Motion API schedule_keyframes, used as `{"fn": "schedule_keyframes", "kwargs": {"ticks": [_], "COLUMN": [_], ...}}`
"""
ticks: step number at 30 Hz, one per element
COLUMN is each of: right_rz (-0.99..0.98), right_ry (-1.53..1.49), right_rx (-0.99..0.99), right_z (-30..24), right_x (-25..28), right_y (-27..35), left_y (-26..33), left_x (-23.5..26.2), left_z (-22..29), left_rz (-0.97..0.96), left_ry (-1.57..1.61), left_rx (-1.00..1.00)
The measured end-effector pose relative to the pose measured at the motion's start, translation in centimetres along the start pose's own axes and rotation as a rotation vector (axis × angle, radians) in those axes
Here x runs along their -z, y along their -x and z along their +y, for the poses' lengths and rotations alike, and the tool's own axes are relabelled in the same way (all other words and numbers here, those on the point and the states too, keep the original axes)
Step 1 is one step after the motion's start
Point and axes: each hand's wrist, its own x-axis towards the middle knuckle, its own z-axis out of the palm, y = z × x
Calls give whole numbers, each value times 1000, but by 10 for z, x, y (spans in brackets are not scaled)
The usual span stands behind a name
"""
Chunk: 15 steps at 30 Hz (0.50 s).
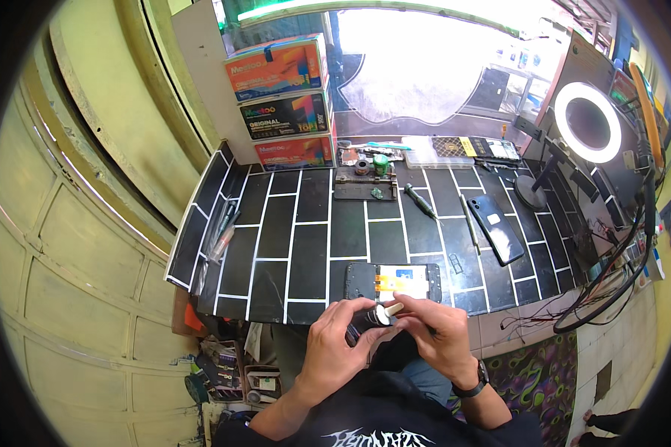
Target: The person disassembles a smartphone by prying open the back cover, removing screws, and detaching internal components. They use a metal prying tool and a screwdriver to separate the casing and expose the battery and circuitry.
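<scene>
Both hands (384,335) gripping small black tool (367,320)

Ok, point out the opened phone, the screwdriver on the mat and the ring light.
opened phone (393,281), head view, on its exposed yellow inner part.
screwdriver (420,201), head view, on the middle of its dark handle.
ring light (588,122), head view, on the glowing ring's left side.

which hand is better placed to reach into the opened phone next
Right, probably. The right hand pinches a pale slim tool just below the opened phone, while the left hand is wrapped around a small dark bottle.
</scene>
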Motion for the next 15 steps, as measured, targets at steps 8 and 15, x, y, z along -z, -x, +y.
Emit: {"fn": "schedule_keyframes", "kwargs": {"ticks": [8, 15], "right_rz": [-264, -424], "right_ry": [157, 321], "right_rx": [-20, 76], "right_z": [1, 7], "right_x": [25, 35], "right_y": [-14, -35], "left_y": [-6, -17], "left_x": [7, 5], "left_z": [-2, -3], "left_rz": [-127, -203], "left_ry": [-32, 1], "left_rx": [-55, -71]}}
